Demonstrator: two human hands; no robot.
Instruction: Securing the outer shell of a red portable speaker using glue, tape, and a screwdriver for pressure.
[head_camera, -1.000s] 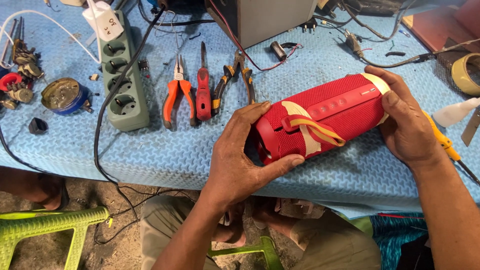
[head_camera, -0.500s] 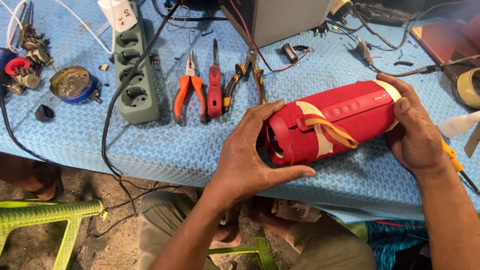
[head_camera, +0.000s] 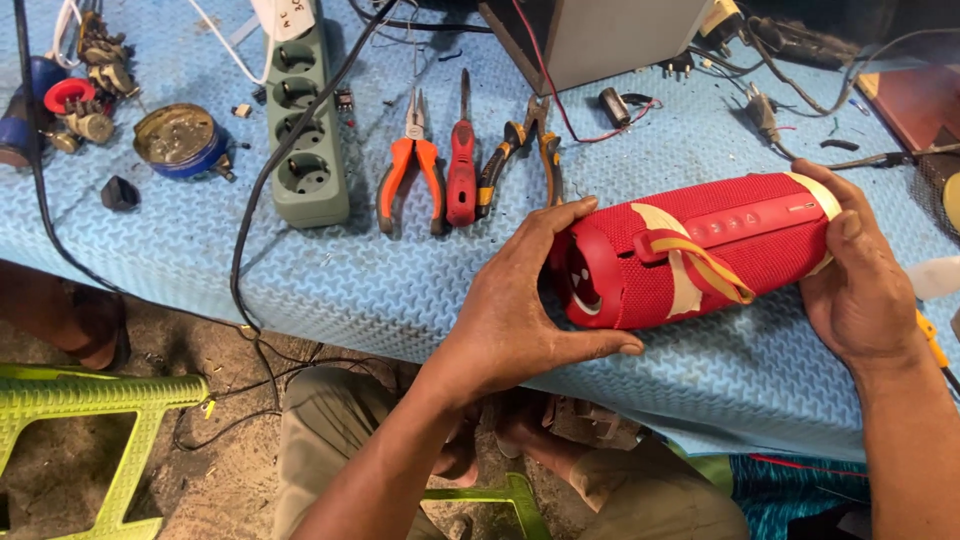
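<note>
Nearest the camera, below the red speaker, are the person's knees in khaki trousers (head_camera: 330, 440), and left of them a lime-green plastic stool (head_camera: 90, 420) stands on the dirt floor.

The red speaker (head_camera: 700, 250), a fabric-covered cylinder with a yellow carry strap (head_camera: 700, 262), lies on its side on the blue foam-covered worktop (head_camera: 330, 290), close to the near edge. Both hands hold it. The left hand (head_camera: 520, 310) is spread wide and cups the speaker's left end cap, thumb underneath and fingers curled over the top. The right hand (head_camera: 860, 280) wraps the right end, fingers over the cream-coloured rim.

As far as can be seen, the speaker is whole: end caps on, mesh intact, no screws out and no tool in either hand. Any opening or repair looks unstarted; it appears to be only steadied or looked over.

Beyond the speaker's left end lie orange-handled pliers (head_camera: 410, 170), a red screwdriver (head_camera: 461, 160) and black-and-yellow pliers (head_camera: 520, 150), all untouched. Further left is a green power strip (head_camera: 303, 130), then a round blue part (head_camera: 180, 140). Behind the speaker stands a grey metal box (head_camera: 620, 35) with wires.
</note>
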